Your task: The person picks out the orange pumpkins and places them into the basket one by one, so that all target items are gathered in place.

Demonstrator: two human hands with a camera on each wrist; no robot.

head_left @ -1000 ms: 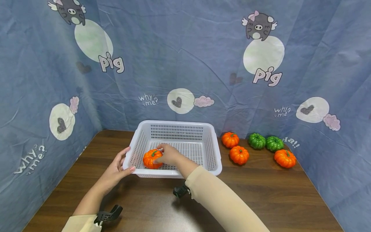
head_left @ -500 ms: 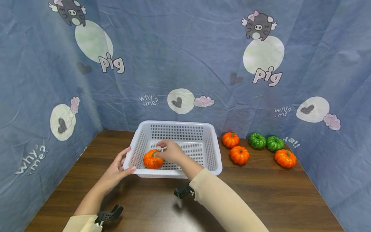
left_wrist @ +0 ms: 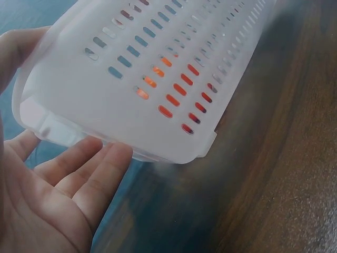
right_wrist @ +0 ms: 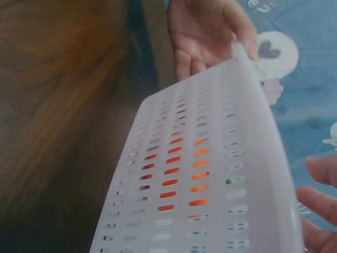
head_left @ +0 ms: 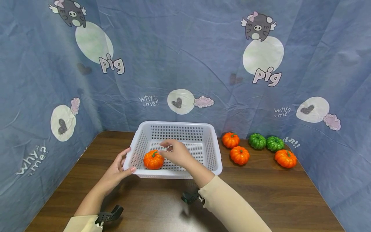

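Observation:
A white plastic basket with slotted walls stands on the table. My left hand holds its front left corner; in the left wrist view the thumb lies over the rim and the fingers touch the outer side. An orange pumpkin with a green stem sits inside, near that same corner. Just right of the pumpkin, my right hand hovers within the basket, its fingers loosely bent and holding nothing. Through the slots of the wall, the right wrist view shows orange parts of the pumpkin.
Right of the basket lie two orange pumpkins, then two green pumpkins and another orange pumpkin near the right edge of the wooden table. A blue printed cloth encloses the back and sides.
My right hand has let go of the orange pumpkin and moved right and slightly up. The pumpkin stays in the basket's front left corner. My left hand keeps its hold on the basket.

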